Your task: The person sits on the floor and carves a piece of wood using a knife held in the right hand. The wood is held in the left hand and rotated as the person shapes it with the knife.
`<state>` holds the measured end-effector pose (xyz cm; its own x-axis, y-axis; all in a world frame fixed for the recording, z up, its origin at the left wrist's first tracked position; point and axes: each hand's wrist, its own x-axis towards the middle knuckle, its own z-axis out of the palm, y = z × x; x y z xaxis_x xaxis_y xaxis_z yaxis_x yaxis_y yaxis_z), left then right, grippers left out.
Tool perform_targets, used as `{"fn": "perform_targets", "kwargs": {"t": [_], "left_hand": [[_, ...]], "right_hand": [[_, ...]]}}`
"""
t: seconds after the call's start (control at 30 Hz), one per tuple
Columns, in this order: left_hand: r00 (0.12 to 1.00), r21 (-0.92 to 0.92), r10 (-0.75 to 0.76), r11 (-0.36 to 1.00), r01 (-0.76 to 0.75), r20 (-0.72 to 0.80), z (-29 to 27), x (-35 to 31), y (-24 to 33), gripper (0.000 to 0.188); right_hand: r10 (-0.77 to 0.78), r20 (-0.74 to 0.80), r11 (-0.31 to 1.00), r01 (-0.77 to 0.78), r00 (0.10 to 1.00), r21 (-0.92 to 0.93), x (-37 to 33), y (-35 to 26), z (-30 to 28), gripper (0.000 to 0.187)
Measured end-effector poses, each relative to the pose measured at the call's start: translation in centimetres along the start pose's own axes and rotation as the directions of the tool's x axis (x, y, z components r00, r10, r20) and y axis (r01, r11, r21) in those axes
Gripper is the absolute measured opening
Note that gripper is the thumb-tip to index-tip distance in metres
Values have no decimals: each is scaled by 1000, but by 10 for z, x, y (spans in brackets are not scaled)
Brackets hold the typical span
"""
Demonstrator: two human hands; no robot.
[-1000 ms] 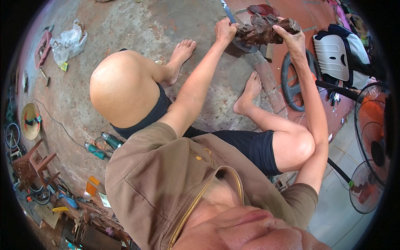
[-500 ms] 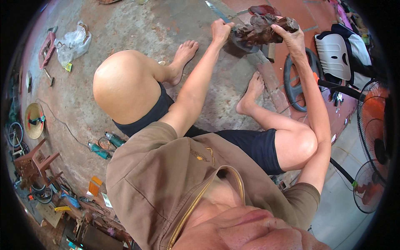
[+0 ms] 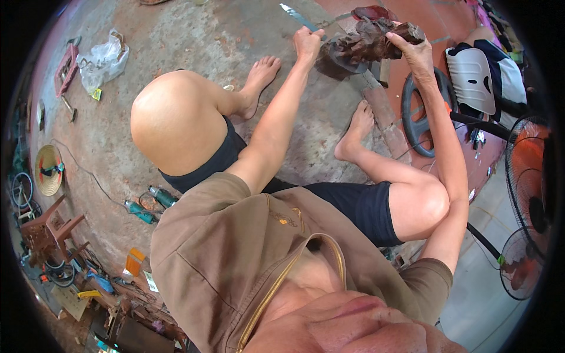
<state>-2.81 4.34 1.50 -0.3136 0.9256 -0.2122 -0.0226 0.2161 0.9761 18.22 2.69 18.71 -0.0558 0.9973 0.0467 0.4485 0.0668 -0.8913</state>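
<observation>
In my left hand (image 3: 308,46) is a long, narrow metal blade (image 3: 296,16), pale at the tip and bluish near the fist, pointing up and left. The fist is closed round its lower end, and the handle, if any, is hidden. My right hand (image 3: 416,56) grips the right end of a dark brown wooden carving (image 3: 371,42), thumb on top. Rough, knotty shapes cover the carving, which lies tilted sideways. Its broad dark left end (image 3: 338,63) is close to the left hand, apart from the fingers.
Bare feet (image 3: 263,79) are planted on the stained concrete floor. Right of the carving lie a black ring-shaped base (image 3: 412,120) and a white plastic shell (image 3: 471,79); a fan (image 3: 532,188) stands farther right. Green power tools (image 3: 140,212) and a plastic bag (image 3: 105,62) lie left.
My left hand has drawn slightly left, away from the carving, carrying the blade with it. The carving and my right hand have shifted a touch to the right.
</observation>
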Motion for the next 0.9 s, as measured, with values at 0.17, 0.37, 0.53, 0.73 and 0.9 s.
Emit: {"fn": "perform_targets", "kwargs": {"t": [0.17, 0.37, 0.53, 0.73, 0.9], "left_hand": [[978, 180, 202, 962, -207, 48, 7, -9, 2, 26], [963, 148, 255, 959, -240, -91, 19, 6, -18, 22], [991, 40, 97, 995, -94, -95, -3, 2, -19, 20], [956, 154, 283, 950, -270, -71, 9, -16, -11, 25], [978, 94, 178, 981, -168, -108, 4, -15, -13, 28]], "right_hand": [[-4, 8, 1000, 4, 1000, -10, 0, -7, 4, 35], [-15, 11, 1000, 15, 1000, 6, 1, -5, 5, 34], [-48, -14, 999, 48, 999, 13, 0, -5, 7, 31], [-23, 4, 1000, 23, 1000, 7, 0, -4, 4, 34], [-52, 24, 998, 52, 998, 20, -1, -6, 3, 34]]}}
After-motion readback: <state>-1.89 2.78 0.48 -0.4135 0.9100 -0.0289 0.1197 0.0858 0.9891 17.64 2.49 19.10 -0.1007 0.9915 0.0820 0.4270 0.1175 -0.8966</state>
